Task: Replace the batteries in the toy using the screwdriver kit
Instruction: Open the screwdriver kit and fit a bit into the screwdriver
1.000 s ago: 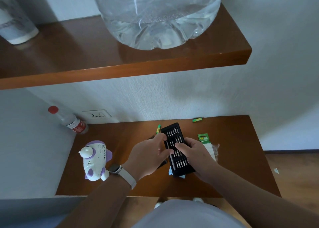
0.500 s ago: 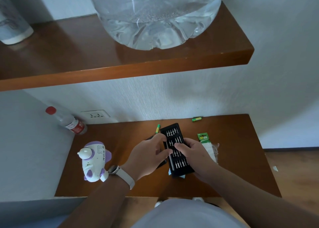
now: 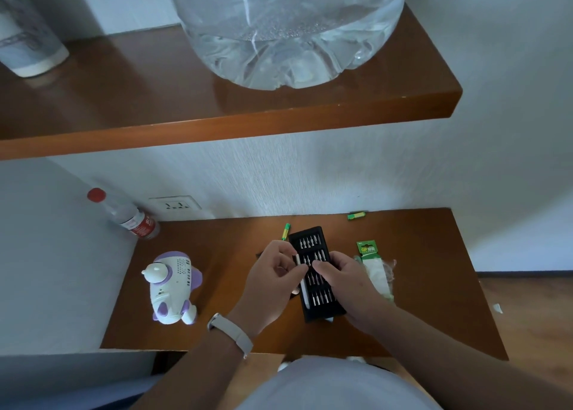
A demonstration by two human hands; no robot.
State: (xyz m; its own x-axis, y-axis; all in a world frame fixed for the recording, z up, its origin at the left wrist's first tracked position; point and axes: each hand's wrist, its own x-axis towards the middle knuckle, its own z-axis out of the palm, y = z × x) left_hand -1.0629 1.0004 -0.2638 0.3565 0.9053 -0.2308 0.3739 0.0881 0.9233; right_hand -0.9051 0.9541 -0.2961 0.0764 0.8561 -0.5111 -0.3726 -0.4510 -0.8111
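The black screwdriver kit (image 3: 313, 245) lies open in the middle of the lower shelf, with rows of metal bits. A white screwdriver handle (image 3: 304, 288) lies along its left side. My left hand (image 3: 273, 281) pinches the handle's upper end. My right hand (image 3: 344, 281) holds the kit from the right, thumb on the middle rows of bits; whether it grips a single bit I cannot tell. The white and purple toy (image 3: 172, 285) stands apart at the left. Two green and yellow batteries (image 3: 285, 231) (image 3: 356, 215) lie behind the kit.
A green battery pack with torn clear plastic (image 3: 370, 254) lies right of the kit. A red-capped water bottle (image 3: 130, 217) leans in the left corner by a wall socket (image 3: 175, 205). The upper shelf (image 3: 217, 130) overhangs with a large water jug (image 3: 285, 28) and a cup (image 3: 28, 40).
My left fingers have shifted on the kit's left edge, and the white handle now shows between them. My right hand has stayed on the kit. The view has moved slightly.
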